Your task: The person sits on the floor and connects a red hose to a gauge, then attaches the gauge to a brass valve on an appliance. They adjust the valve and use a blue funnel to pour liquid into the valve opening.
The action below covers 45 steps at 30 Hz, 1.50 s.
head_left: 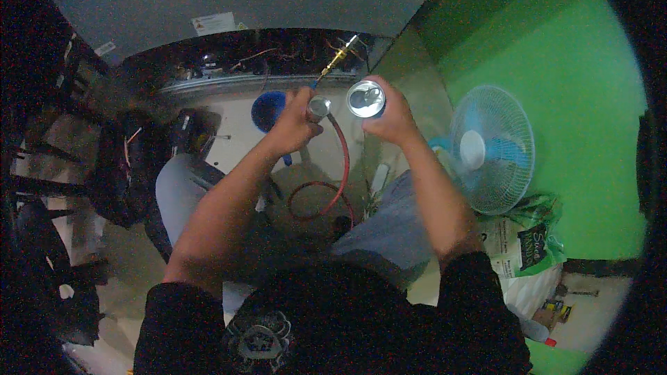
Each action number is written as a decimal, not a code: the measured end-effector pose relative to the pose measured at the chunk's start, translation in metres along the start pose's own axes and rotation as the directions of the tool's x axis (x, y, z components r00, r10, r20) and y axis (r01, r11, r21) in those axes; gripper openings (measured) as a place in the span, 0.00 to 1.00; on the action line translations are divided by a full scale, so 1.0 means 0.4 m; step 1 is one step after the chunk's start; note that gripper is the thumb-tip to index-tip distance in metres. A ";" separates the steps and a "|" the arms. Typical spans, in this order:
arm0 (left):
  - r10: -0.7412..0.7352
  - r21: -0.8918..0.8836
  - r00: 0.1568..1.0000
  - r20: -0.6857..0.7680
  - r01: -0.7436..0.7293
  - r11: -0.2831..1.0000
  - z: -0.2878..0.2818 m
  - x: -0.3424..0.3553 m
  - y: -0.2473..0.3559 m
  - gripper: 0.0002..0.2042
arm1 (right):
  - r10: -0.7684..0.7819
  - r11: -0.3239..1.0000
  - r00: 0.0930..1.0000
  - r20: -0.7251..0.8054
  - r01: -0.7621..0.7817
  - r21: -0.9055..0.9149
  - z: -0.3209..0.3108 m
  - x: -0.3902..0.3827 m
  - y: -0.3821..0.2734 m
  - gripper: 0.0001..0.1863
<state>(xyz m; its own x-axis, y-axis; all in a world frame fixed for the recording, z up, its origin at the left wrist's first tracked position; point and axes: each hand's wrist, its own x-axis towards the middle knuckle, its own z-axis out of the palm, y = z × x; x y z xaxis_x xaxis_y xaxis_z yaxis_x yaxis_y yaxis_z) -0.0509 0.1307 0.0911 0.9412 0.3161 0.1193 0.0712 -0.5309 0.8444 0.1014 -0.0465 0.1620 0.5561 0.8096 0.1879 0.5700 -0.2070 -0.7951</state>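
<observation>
We see the left hand (pixel 292 123) gripping a torch (pixel 338 57) (how the round metal end (pixel 319 107) joins is hidden) and the right hand (pixel 394 114) wrapped around a can (pixel 365 99), beside it. The bucket (pixel 267 111) is partly covered; the hose (pixel 345 160) fades into shadow; bare floor (pixel 237 125) borders the bucket's left.

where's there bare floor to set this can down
Bare floor shows between the right hand and the green wall, beyond the fan; another patch lies between the blue container and the dark things to its left. It's crowded around the looped red hose.
</observation>
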 end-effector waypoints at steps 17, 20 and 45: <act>0.028 0.031 0.995 -0.094 -0.026 0.999 0.048 -0.010 0.014 0.36 | -0.106 0.837 0.969 0.222 0.208 -0.506 -0.029 0.028 -0.122 0.37; 0.013 0.012 0.997 -0.076 -0.012 1.000 0.049 -0.007 0.014 0.37 | -0.113 0.793 0.968 0.226 0.225 -0.567 -0.026 0.033 -0.128 0.38; -0.068 -0.060 0.998 -0.007 0.067 0.996 0.044 -0.003 0.036 0.36 | -0.061 0.687 0.958 0.282 0.245 -0.684 -0.019 0.045 -0.161 0.40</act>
<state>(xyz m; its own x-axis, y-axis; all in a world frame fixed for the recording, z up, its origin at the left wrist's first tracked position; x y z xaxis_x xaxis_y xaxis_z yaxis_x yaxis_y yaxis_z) -0.0452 0.1085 0.0940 0.9317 0.3573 0.0656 0.1144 -0.4599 0.8806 0.0794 -0.0227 0.2211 0.3275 0.9426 0.0655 0.9415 -0.3197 -0.1062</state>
